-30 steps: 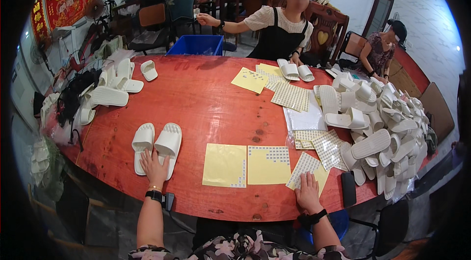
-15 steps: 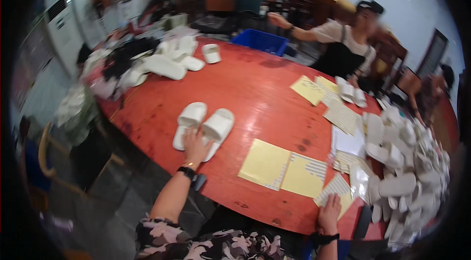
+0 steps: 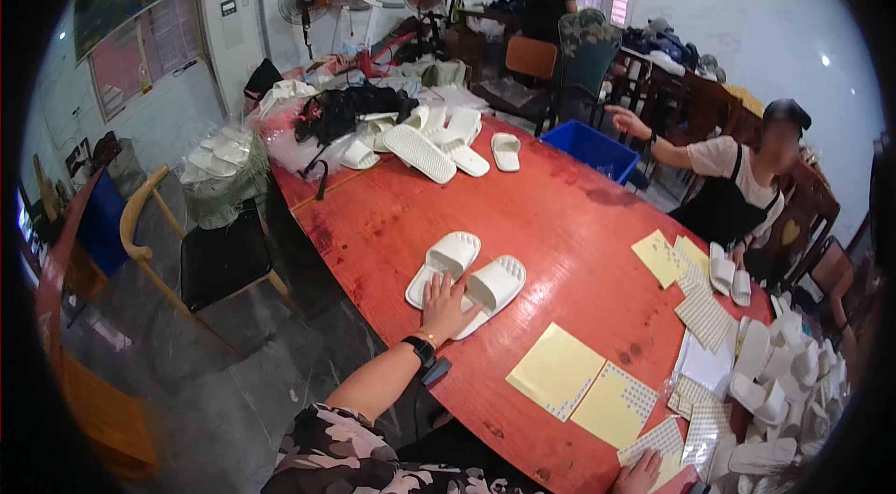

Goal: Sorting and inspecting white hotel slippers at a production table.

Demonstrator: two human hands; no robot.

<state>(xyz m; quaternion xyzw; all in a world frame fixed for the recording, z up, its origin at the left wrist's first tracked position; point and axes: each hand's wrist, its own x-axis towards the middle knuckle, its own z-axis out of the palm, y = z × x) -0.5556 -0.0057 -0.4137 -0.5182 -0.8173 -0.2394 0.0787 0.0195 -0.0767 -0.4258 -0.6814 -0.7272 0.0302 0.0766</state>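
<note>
My left hand [image 3: 446,311] rests with spread fingers on a pair of white slippers, touching both. The left slipper [image 3: 455,252] and the right slipper [image 3: 501,280] lie side by side, soles down, on the red table [image 3: 420,214]. At the lower edge of the picture, my right hand [image 3: 639,473] lies flat with fingers stretched on a sheet of small labels [image 3: 656,441]; part of that hand is cut off. Between the hands are two yellow sticker sheets, one mostly bare [image 3: 554,368] and one with rows of labels [image 3: 616,403].
A heap of white slippers [image 3: 765,373] covers the table's right end. More slippers [image 3: 420,152] lie at the far left by black bags. Behind the table stands a blue bin [image 3: 590,151]. A co-worker [image 3: 733,177] sits at the far right with one arm stretched out.
My view has turned to the left, so the table and slippers appear farther right. Both hands stay on the same things, and the pair of slippers keeps its place.
</note>
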